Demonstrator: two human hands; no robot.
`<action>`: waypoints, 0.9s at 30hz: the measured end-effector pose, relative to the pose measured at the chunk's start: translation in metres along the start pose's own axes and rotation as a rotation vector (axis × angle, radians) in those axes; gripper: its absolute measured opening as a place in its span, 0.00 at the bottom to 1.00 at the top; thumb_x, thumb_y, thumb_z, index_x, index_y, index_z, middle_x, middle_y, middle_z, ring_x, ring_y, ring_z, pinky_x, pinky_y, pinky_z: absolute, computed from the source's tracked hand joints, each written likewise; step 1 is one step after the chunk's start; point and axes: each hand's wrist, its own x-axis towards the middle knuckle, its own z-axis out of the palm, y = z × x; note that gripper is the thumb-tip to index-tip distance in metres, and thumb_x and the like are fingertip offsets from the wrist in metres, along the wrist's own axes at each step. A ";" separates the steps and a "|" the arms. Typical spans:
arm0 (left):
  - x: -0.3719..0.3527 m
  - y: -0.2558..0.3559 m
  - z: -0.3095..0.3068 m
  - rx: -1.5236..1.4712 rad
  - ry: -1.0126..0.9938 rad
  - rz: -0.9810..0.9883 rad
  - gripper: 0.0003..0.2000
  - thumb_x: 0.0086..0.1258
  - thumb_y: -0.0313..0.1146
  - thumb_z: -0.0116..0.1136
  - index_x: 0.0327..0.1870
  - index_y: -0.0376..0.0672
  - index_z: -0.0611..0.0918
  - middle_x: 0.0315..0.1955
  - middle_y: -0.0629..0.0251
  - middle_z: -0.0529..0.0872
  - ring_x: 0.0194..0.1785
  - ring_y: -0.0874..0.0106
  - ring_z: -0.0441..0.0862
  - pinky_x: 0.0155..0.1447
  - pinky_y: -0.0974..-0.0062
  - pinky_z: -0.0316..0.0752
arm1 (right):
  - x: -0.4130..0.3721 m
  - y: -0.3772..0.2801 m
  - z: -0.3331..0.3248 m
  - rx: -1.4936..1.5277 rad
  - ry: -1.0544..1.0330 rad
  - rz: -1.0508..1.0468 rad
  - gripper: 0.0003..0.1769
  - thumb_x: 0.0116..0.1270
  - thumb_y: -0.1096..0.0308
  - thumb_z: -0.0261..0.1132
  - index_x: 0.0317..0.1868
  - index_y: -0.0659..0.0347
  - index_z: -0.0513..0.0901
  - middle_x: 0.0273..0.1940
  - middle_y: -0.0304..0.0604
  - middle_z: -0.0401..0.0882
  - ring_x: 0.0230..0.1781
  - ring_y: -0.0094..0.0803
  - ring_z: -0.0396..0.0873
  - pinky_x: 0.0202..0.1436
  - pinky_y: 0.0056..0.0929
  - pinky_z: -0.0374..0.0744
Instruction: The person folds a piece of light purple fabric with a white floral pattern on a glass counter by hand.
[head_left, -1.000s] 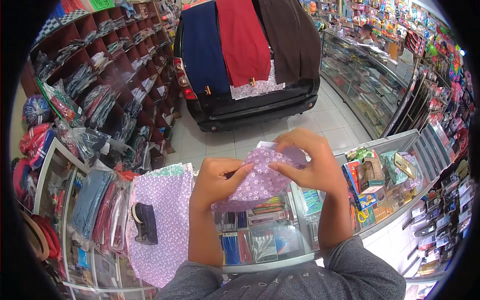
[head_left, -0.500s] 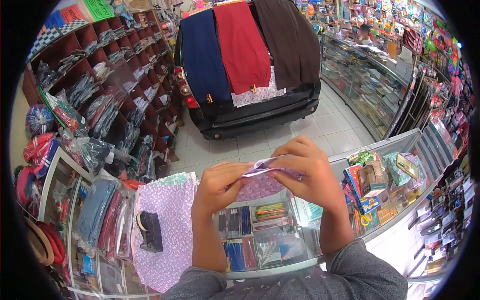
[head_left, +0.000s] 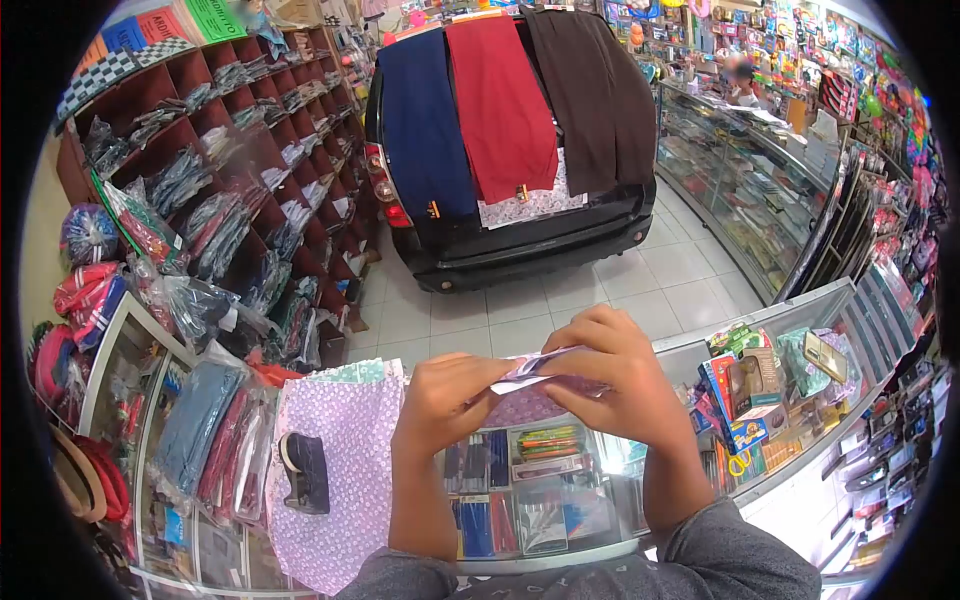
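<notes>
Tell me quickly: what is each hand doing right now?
Left hand: closed, pinching the folded purple floral cloth.
Right hand: closed, gripping the same cloth.

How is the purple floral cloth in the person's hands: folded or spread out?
Folded. The purple floral cloth is a small flat bundle with layered edges showing, pinched between the left hand and the right hand.

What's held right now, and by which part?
A folded purple floral cloth. The left hand pinches its left end; the right hand grips its right end, fingers curled over the top edge.
</notes>
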 end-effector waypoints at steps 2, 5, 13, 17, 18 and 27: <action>-0.002 0.000 0.001 -0.011 -0.026 -0.023 0.23 0.50 0.16 0.65 0.51 0.37 0.91 0.41 0.56 0.94 0.38 0.58 0.91 0.45 0.64 0.83 | -0.002 0.003 0.001 -0.001 -0.022 -0.031 0.13 0.53 0.74 0.79 0.40 0.53 0.91 0.43 0.37 0.87 0.48 0.39 0.81 0.51 0.39 0.75; -0.001 0.006 -0.001 -0.017 -0.100 -0.138 0.23 0.52 0.19 0.62 0.54 0.38 0.90 0.44 0.54 0.94 0.43 0.55 0.92 0.51 0.61 0.85 | -0.001 0.004 0.001 -0.030 -0.038 -0.058 0.17 0.47 0.74 0.79 0.41 0.50 0.92 0.45 0.36 0.87 0.49 0.40 0.81 0.53 0.40 0.74; 0.000 0.014 -0.003 -0.048 -0.133 -0.158 0.28 0.49 0.20 0.61 0.57 0.38 0.89 0.43 0.53 0.93 0.43 0.53 0.91 0.52 0.61 0.84 | -0.002 0.005 0.000 -0.090 -0.079 -0.083 0.20 0.43 0.72 0.77 0.40 0.45 0.94 0.45 0.36 0.87 0.48 0.39 0.81 0.52 0.38 0.73; -0.002 0.012 0.000 -0.082 -0.153 -0.196 0.28 0.50 0.21 0.62 0.58 0.38 0.89 0.43 0.51 0.93 0.43 0.54 0.92 0.53 0.62 0.85 | -0.002 0.005 0.002 -0.109 -0.047 -0.110 0.19 0.42 0.73 0.78 0.38 0.45 0.93 0.41 0.32 0.88 0.41 0.33 0.80 0.50 0.36 0.72; -0.003 0.009 0.002 -0.094 -0.135 -0.162 0.27 0.50 0.21 0.62 0.58 0.38 0.90 0.43 0.51 0.93 0.44 0.54 0.92 0.52 0.63 0.85 | -0.002 0.006 0.003 -0.121 -0.031 -0.123 0.19 0.42 0.73 0.78 0.38 0.45 0.93 0.39 0.30 0.88 0.38 0.31 0.80 0.48 0.36 0.72; -0.002 0.017 0.004 -0.217 -0.025 -0.280 0.25 0.50 0.15 0.57 0.51 0.37 0.92 0.44 0.52 0.95 0.43 0.60 0.94 0.48 0.71 0.87 | -0.001 0.004 0.005 -0.045 0.007 -0.090 0.14 0.49 0.72 0.80 0.38 0.51 0.90 0.37 0.31 0.87 0.35 0.32 0.81 0.47 0.36 0.73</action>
